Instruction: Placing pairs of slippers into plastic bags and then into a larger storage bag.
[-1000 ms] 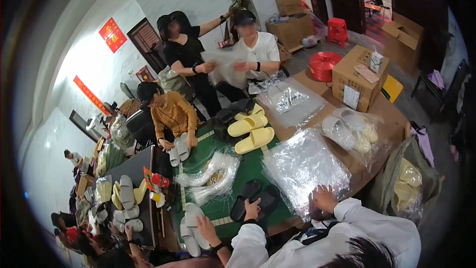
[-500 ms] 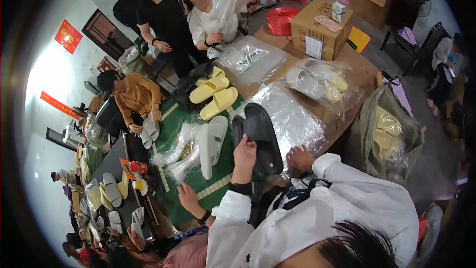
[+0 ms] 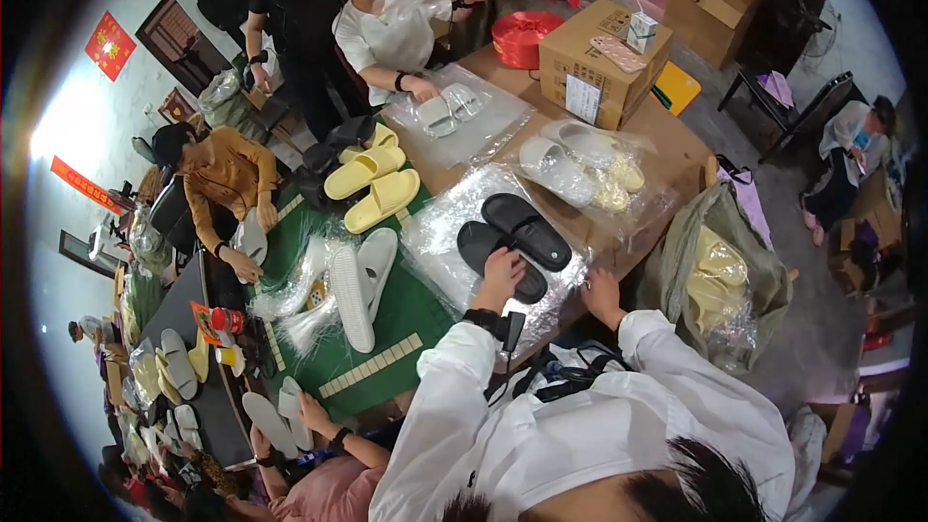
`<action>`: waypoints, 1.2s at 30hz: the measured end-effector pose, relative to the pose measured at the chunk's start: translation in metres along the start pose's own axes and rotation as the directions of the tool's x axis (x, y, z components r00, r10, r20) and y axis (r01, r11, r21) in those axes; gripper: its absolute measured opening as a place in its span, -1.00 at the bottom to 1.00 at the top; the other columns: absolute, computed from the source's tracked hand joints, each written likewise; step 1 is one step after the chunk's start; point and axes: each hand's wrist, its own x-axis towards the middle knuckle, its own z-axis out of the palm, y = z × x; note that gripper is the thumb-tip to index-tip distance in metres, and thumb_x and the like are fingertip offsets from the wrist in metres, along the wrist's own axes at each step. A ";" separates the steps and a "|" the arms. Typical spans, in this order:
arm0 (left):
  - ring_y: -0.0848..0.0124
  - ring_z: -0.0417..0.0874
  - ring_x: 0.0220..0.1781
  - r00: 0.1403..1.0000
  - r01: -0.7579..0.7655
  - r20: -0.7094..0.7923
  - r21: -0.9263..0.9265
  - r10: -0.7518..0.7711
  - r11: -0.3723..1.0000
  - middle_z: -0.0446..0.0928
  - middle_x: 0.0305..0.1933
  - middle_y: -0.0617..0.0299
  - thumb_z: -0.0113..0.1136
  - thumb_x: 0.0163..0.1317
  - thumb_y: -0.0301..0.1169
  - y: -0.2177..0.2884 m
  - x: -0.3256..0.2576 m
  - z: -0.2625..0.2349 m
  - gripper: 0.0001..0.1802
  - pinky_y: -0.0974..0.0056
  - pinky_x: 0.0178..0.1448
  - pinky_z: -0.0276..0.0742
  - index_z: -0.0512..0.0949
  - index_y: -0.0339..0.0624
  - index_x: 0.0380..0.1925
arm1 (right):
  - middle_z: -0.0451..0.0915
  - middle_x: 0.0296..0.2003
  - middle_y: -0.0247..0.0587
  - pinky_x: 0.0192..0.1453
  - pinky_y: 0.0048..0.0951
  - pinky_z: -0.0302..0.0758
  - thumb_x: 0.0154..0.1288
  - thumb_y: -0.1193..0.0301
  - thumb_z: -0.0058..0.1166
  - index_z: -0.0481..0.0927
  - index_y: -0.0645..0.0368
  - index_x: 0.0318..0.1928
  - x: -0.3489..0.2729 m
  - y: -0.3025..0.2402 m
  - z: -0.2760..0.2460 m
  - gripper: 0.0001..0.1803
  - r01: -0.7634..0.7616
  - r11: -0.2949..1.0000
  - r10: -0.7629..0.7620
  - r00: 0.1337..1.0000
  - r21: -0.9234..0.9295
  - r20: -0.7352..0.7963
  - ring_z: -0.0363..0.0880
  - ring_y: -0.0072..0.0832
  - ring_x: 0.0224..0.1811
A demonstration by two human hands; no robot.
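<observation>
Clear bags (image 3: 449, 208), green tabletop (image 3: 411, 314), pale wall (image 3: 97, 126)

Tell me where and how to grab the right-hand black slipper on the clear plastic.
Probably by its broad strap, reaching over from the right: the right-hand black slipper lies sole-down with the strap arched up, the right hand is near that side, and the left hand is at the other black slipper.
</observation>
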 end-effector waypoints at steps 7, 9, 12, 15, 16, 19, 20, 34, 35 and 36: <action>0.03 0.47 -0.12 0.892 -0.361 0.439 0.837 0.111 -0.413 0.44 -0.16 -0.04 0.06 0.04 -0.20 -0.084 -0.014 -0.096 -0.72 0.03 -0.10 0.41 0.52 -0.08 -0.28 | 0.31 0.07 0.07 0.13 -0.20 0.27 -0.02 0.30 0.07 0.54 -0.07 -0.13 0.057 -0.020 0.027 -0.66 0.199 0.943 -0.267 0.931 0.269 0.249 0.30 0.00 0.07; -0.01 0.37 0.04 0.768 -0.459 0.600 0.760 0.225 -0.460 0.32 0.05 -0.16 0.07 0.01 -0.32 -0.092 -0.033 -0.102 -0.71 0.02 0.04 0.33 0.54 -0.02 -0.20 | 0.08 0.23 0.15 0.24 -0.14 0.14 -0.04 0.22 0.11 0.52 -0.22 -0.04 0.078 -0.038 0.036 -0.56 0.252 0.925 -0.350 0.857 0.286 0.377 0.10 0.05 0.24; -0.08 0.20 0.20 0.790 -0.409 0.574 0.755 0.214 -0.513 0.17 0.19 -0.18 0.08 0.01 -0.32 -0.097 -0.053 -0.092 -0.60 -0.04 0.19 0.16 0.48 0.10 -0.05 | -0.05 0.28 0.16 0.28 0.00 0.00 -0.03 0.15 0.11 0.50 -0.24 0.01 0.101 -0.068 0.040 -0.52 0.217 0.951 -0.303 0.792 0.220 0.529 -0.14 0.05 0.33; -0.12 0.06 0.30 0.857 -0.341 0.480 0.800 0.186 -0.494 0.04 0.27 -0.20 0.10 0.01 -0.30 -0.105 -0.061 -0.087 -0.54 -0.05 0.26 0.06 0.43 0.16 0.01 | -0.10 0.29 0.12 0.29 0.10 -0.10 0.00 0.11 0.10 0.48 -0.28 0.03 0.117 -0.093 0.049 -0.51 0.248 0.940 -0.340 0.752 0.235 0.564 -0.28 0.03 0.36; -0.09 -0.01 0.34 0.886 -0.302 0.435 0.806 0.163 -0.509 -0.01 0.30 -0.19 0.10 0.02 -0.29 -0.106 -0.059 -0.086 -0.50 -0.04 0.30 0.00 0.40 0.16 0.05 | -0.07 0.28 0.13 0.30 0.08 -0.09 0.00 0.10 0.09 0.41 -0.15 0.10 0.122 -0.099 0.051 -0.42 0.257 0.945 -0.326 0.726 0.201 0.605 -0.20 0.00 0.36; -0.05 0.04 0.32 0.851 -0.282 0.465 0.796 0.243 -0.535 -0.02 0.31 -0.17 0.09 0.03 -0.29 -0.112 -0.053 -0.090 -0.52 -0.03 0.27 0.04 0.41 0.11 0.05 | -0.02 0.27 0.14 0.30 0.06 -0.07 0.02 0.09 0.07 0.31 0.07 0.15 0.131 -0.106 0.061 -0.34 0.185 0.958 -0.285 0.722 0.221 0.631 -0.12 -0.04 0.34; 0.02 0.12 0.28 0.838 -0.251 0.486 0.748 0.250 -0.615 -0.02 0.33 -0.05 0.08 0.03 -0.29 -0.111 -0.049 -0.091 -0.49 0.01 0.23 0.11 0.38 0.06 0.07 | 0.00 0.26 0.15 0.29 0.05 -0.06 0.02 0.09 0.06 0.26 0.18 0.17 0.131 -0.106 0.065 -0.28 0.142 0.964 -0.255 0.726 0.224 0.639 -0.07 -0.07 0.33; 0.12 0.16 0.25 0.595 -0.230 0.467 0.879 0.654 -0.418 0.20 0.26 0.24 0.05 0.03 -0.31 -0.049 -0.039 -0.078 -0.41 -0.20 0.27 -0.16 0.28 -0.15 0.14 | 0.40 0.00 -0.18 0.15 -0.50 0.19 0.06 0.51 0.05 0.43 0.34 -0.03 0.117 -0.043 -0.106 -0.60 -0.145 0.655 -0.640 0.415 0.742 0.646 0.30 -0.45 0.07; 0.10 0.12 0.28 0.618 -0.207 0.408 0.909 0.672 -0.361 0.17 0.27 0.24 0.04 0.01 -0.38 -0.043 -0.042 -0.073 -0.38 -0.22 0.27 -0.18 0.25 -0.13 0.16 | 0.40 0.01 -0.20 0.15 -0.50 0.19 0.06 0.51 0.05 0.43 0.33 -0.03 0.114 -0.047 -0.116 -0.60 -0.130 0.696 -0.653 0.292 0.706 0.698 0.29 -0.45 0.07; 0.08 0.05 0.31 0.581 -0.280 0.383 0.923 0.718 -0.266 0.12 0.30 0.25 0.01 -0.06 -0.48 -0.043 -0.037 -0.075 -0.30 -0.23 0.28 -0.22 0.17 -0.13 0.20 | 0.40 0.02 -0.21 0.15 -0.49 0.19 0.05 0.51 0.05 0.43 0.32 -0.03 0.111 -0.048 -0.122 -0.60 -0.110 0.734 -0.652 0.164 0.671 0.740 0.29 -0.46 0.08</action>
